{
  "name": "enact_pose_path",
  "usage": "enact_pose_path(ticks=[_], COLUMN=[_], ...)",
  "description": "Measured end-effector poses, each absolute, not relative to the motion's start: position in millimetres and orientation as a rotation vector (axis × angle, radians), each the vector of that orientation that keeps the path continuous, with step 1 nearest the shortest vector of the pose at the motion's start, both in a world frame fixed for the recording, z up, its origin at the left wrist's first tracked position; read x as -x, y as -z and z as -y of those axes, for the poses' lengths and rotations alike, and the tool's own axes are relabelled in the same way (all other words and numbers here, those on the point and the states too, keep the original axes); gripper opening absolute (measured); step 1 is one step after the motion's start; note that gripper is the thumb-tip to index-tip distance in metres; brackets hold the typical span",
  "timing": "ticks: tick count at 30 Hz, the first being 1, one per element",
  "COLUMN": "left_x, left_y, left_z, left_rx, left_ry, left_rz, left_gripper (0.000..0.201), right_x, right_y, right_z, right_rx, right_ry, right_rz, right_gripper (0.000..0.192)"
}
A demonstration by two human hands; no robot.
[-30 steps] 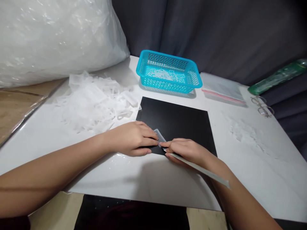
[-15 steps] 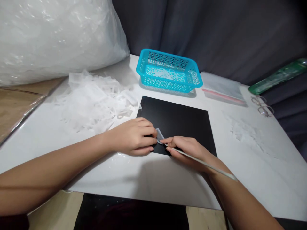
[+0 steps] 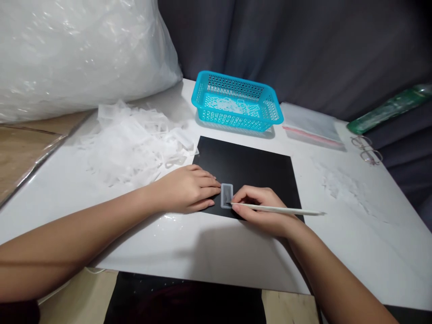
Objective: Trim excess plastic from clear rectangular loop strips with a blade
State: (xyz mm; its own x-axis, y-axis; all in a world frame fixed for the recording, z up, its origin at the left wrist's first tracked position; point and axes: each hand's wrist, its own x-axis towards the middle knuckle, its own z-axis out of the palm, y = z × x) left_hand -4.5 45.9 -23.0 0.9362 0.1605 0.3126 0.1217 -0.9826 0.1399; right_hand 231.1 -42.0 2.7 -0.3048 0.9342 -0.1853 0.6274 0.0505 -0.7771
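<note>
Compared with the frame a second earlier, the small clear plastic piece [image 3: 227,195] is seen lying flat and fully exposed on the black mat [image 3: 251,173], where before it was tilted and half hidden under the fingers; the thin white tool [image 3: 280,209] is now laid nearly level, its free end pointing away from the mat's right edge rather than down along the forearm.

The left hand [image 3: 187,189] is rested palm-down on the mat's near left corner, its fingers extended and closed together, the fingertips pressed against the left edge of the plastic piece; nothing is enclosed in this grip. The right hand [image 3: 261,207] is closed in a pen-like grip on the tool, whose tip is set against the lower right corner of the plastic piece. Both forearms are extended from the near edge of the counter [image 3: 202,252], converging at the mat's front edge.

Beyond the mat's far edge a blue basket [image 3: 238,102] is placed; to the mat's left a pile of clear plastic scraps [image 3: 130,139] is spread, with a large white bag [image 3: 77,49] behind it.
</note>
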Motion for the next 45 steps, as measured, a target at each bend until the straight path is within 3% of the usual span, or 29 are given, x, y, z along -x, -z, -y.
enact_pose_path(ticks=[8, 19, 23, 30, 33, 41, 45], left_x=[5, 3, 0, 4, 5, 5, 5], left_y=[16, 15, 13, 11, 13, 15, 16], left_z=[-42, -41, -39, -49, -51, -48, -49], left_rx=[-2.856, -2.85, -2.841, -2.727, -2.726, -2.751, -2.809], left_ry=[-0.441, -0.409, -0.517, -0.831, -0.823, -0.81, -0.662], left_rz=[0.05, 0.075, -0.021, -0.334, -0.34, -0.332, -0.314], left_gripper=[0.025, 0.027, 0.014, 0.018, 0.018, 0.019, 0.02], right_x=[-231, -235, -234, -215, -215, -213, -217], right_y=[2, 6, 7, 16, 19, 13, 14], right_z=[39, 35, 37, 49, 52, 51, 47], right_rx=[1.55, 1.41, 1.426, 1.242, 1.235, 1.3, 1.554], right_ry=[-1.243, -1.185, -1.162, -0.335, -0.203, -0.895, -1.02], right_rz=[1.884, 1.984, 1.873, 2.446, 2.519, 1.559, 1.683], right_gripper=[0.012, 0.012, 0.021, 0.023, 0.024, 0.029, 0.025])
